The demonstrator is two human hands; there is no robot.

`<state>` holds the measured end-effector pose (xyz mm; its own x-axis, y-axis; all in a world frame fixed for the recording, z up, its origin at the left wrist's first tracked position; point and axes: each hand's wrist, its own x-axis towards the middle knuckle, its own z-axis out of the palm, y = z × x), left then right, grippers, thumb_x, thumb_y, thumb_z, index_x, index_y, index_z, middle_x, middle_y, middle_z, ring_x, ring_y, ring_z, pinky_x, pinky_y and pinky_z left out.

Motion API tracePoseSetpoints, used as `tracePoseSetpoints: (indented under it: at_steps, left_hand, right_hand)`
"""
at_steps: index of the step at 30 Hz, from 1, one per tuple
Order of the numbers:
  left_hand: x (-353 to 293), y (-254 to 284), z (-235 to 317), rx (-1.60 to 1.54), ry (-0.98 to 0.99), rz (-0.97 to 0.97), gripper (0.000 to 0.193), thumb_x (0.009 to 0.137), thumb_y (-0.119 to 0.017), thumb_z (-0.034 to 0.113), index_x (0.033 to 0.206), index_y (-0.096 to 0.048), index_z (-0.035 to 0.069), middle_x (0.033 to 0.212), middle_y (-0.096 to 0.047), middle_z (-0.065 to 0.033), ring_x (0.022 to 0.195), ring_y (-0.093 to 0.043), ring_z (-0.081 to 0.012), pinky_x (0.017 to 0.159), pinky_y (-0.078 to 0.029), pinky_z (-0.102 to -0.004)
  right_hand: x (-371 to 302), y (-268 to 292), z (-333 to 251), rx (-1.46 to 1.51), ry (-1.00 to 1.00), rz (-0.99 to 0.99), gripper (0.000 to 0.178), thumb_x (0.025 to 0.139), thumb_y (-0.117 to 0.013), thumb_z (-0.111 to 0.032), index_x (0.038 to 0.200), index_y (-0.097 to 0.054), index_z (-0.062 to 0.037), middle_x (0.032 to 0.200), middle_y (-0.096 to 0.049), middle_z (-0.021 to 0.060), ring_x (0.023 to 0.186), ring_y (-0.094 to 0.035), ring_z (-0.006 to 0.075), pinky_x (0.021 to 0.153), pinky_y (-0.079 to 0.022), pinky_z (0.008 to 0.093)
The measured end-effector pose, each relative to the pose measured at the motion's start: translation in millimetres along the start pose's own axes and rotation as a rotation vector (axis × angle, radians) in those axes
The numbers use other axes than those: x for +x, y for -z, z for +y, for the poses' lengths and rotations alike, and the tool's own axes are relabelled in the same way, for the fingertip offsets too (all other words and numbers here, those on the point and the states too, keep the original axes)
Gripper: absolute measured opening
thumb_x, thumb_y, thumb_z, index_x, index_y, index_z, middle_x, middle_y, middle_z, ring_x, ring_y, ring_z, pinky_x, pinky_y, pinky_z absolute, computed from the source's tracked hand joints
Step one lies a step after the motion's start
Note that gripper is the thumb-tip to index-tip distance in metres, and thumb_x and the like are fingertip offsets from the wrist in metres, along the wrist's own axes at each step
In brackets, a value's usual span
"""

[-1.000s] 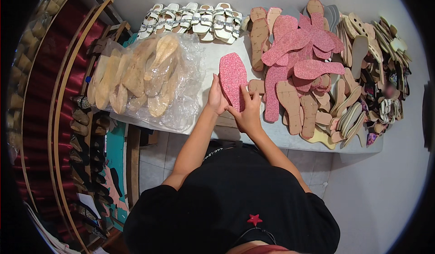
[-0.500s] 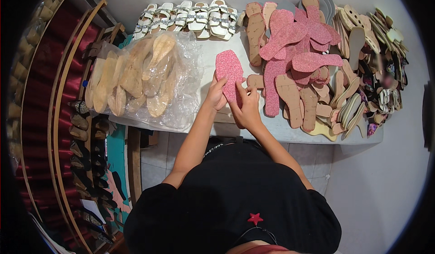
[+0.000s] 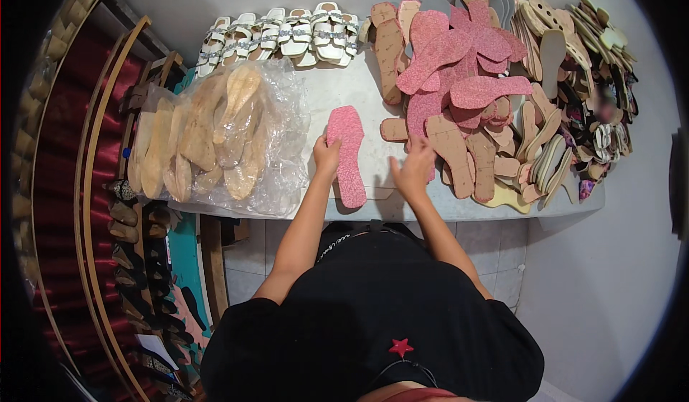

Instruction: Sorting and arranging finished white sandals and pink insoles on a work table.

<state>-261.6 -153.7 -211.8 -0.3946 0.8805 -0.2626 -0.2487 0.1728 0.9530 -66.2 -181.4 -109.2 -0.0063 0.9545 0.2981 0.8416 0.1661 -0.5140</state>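
My left hand point(image 3: 327, 155) is closed on the edge of a pink patterned insole point(image 3: 350, 162), its thumb on top. The insole points away from me, wide end far, over the white table. To its right, my right hand point(image 3: 414, 167) has its thumb and fingers apart and nothing visible in it. Its fingertips are at the lower part of a pink sole piece point(image 3: 419, 115) on the edge of the pile; whether they touch it I cannot tell. Close by lie tan soles point(image 3: 452, 157), and more pink insoles point(image 3: 491, 91) are heaped behind them.
At the left of the white table point(image 3: 334, 86), a clear plastic bag point(image 3: 276, 136) surrounds wooden shoe lasts point(image 3: 240, 115). White sandals point(image 3: 294, 32) line the back. Stacked soles and sandals point(image 3: 603, 93) crowd the right end. Shelves with shoes point(image 3: 125, 233) stand at my left.
My right hand has let go of the pink insole and moved right toward the pile. The left hand has lowered the insole slightly nearer me, and its whole length now shows.
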Motion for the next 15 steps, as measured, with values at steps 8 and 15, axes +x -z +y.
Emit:
tracePoseSetpoints:
  at_steps: [8,15]
  left_hand:
    - [-1,5,5,0.427,-0.22,0.127,0.048,0.069,-0.06,0.006,0.11,-0.038,-0.004,0.095,-0.053,-0.0208,0.086,-0.053,-0.0247,0.075,-0.041,-0.0305]
    - [-35,-44,39,1.131,-0.38,0.556,0.05,0.069,-0.06,0.017,0.113,-0.041,0.003,0.113,-0.037,-0.0201,0.102,-0.038,-0.0339,0.088,-0.028,-0.0423]
  right_hand:
    - [2,30,93,-0.399,-0.34,0.086,0.074,0.058,-0.068,-0.013,0.121,-0.03,-0.0077,0.116,-0.032,0.0214,0.106,-0.033,0.0356,0.087,-0.028,0.0452]
    - [-1,44,115,-0.276,-0.099,0.123,0.048,0.071,-0.056,-0.014,0.116,-0.04,-0.0057,0.097,-0.047,0.019,0.091,-0.045,0.0344,0.079,-0.036,0.0382]
